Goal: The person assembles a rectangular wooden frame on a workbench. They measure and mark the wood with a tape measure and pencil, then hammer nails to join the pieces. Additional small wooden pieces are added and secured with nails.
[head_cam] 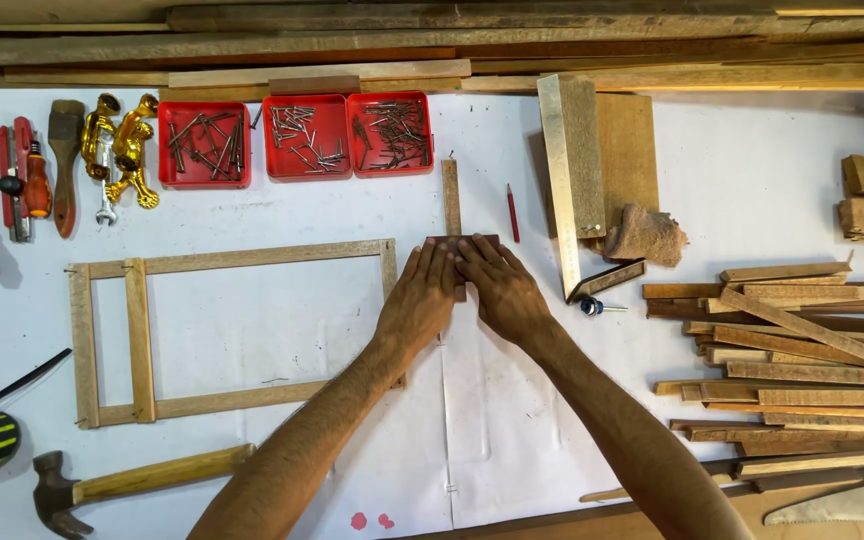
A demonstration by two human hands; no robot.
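— What are the hands doing on the white sheet (752,180)?

— Both are lying palm-down, side by side. The left hand (420,300) and the right hand (497,290) are pressing flat, fingers stretched out and nearly closed together, on a small dark wooden block (462,240). Neither is curling around it; they are covering it rather than gripping.

— Where is that block sitting?

— It is lying across a narrow pale wooden strip (451,195) that is running upright on the sheet, just beside the right-hand corner of a rectangular frame (232,258) made of thin rough-sawn slats.

— And round about?

— Three square red plastic trays (297,172) are holding loose grey nails. A steel square (572,170) is resting on a smooth board, with a red pencil (512,212) between it and the strip. A heap of cut slats (802,350) is piling up at the right. A claw hammer (102,485) with a wooden handle is lying at the lower left.
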